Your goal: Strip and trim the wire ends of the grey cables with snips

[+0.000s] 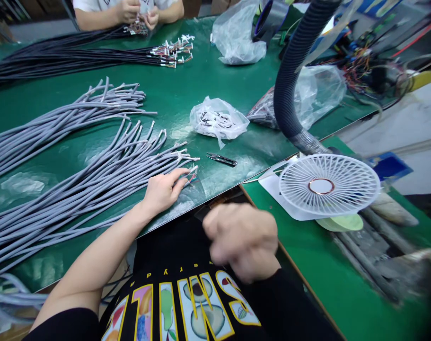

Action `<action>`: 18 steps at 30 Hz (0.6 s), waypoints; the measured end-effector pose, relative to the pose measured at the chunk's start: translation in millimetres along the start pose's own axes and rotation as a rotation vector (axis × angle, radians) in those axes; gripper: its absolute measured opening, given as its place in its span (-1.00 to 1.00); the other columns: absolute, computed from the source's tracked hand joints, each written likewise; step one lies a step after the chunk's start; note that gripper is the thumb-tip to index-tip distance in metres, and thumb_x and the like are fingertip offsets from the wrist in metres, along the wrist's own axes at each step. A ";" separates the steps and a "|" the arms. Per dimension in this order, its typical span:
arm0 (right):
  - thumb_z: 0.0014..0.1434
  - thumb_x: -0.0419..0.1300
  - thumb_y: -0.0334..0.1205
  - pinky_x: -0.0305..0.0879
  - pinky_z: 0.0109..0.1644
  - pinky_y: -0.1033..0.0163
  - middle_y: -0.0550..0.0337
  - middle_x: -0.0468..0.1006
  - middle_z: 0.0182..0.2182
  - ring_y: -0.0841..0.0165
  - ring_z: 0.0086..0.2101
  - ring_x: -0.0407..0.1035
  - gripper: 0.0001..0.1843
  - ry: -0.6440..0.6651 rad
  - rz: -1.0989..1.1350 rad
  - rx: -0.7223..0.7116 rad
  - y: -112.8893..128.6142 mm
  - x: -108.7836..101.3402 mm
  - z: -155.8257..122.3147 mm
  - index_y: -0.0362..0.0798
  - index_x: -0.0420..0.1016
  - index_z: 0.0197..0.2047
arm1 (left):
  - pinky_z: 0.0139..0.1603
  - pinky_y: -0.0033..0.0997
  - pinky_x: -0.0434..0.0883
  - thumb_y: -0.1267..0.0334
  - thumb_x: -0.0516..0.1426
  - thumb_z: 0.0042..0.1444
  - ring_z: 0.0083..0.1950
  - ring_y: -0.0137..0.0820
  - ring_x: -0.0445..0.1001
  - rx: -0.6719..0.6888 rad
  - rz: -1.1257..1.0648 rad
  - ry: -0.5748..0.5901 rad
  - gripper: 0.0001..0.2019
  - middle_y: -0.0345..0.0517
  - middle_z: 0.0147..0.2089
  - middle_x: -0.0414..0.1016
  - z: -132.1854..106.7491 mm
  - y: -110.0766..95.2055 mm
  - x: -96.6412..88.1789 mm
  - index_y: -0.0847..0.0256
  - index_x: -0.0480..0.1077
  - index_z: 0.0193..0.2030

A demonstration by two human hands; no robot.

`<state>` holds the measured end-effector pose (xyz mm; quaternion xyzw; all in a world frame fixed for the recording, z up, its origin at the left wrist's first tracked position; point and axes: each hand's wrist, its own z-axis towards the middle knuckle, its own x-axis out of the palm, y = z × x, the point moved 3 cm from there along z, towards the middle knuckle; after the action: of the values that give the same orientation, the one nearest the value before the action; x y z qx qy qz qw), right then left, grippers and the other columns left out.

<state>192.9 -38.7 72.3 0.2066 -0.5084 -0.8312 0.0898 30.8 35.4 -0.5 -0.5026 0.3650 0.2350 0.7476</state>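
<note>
My left hand (163, 189) lies on the green table (208, 85) with its fingers stretched out over the ends of a bundle of grey cables (94, 184). The fingertips touch stripped ends with coloured wires (192, 176). My right hand (241, 241) hovers close to my chest, off the table, blurred by motion; its fingers look curled, and whether it holds anything is unclear. Small black snips (222, 159) lie on the table just beyond my left hand.
A second bundle of grey cables (69, 118) lies further left. Black cables with white connectors (94, 54) reach toward another person's hands (137, 14). Plastic bags of parts (217, 118) sit mid-table. A white fan (327, 187) and dark ribbed hose (293, 71) stand at right.
</note>
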 end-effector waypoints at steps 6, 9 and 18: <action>0.22 0.14 -0.20 0.42 -0.17 0.24 0.11 0.66 -0.27 0.32 -0.32 0.53 -0.77 -0.078 -0.625 0.118 -63.0 -37.7 37.5 -0.01 0.61 -0.16 | -0.29 -0.49 0.31 0.12 0.03 0.28 -0.34 -0.43 0.56 0.136 0.081 0.028 -0.72 -0.18 -0.23 0.65 -1.6 -6.1 -0.9 0.10 0.47 0.01; 0.23 0.11 -0.23 0.39 -0.14 0.26 0.10 0.66 -0.20 0.30 -0.24 0.54 -0.75 0.070 -0.723 0.102 -82.5 -39.3 40.3 -0.01 0.60 -0.14 | -0.28 -0.47 0.33 0.14 0.02 0.29 -0.33 -0.43 0.57 0.181 0.081 0.042 -0.72 -0.20 -0.21 0.65 -1.8 -5.9 -0.2 0.10 0.47 0.02; 0.19 0.08 -0.31 0.17 -0.33 0.33 0.10 0.64 -0.35 0.35 -0.37 0.46 -0.77 0.316 -0.850 0.131 -89.3 -33.8 47.6 -0.07 0.57 -0.22 | -0.31 -0.45 0.32 0.18 0.06 0.26 -0.33 -0.42 0.58 0.249 0.100 0.077 -0.74 -0.18 -0.13 0.65 -3.0 -3.6 3.4 0.08 0.50 -0.01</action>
<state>208.0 53.6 21.0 0.5264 -0.4102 -0.7185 -0.1960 34.5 31.1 -1.8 -0.3958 0.4443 0.2056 0.7769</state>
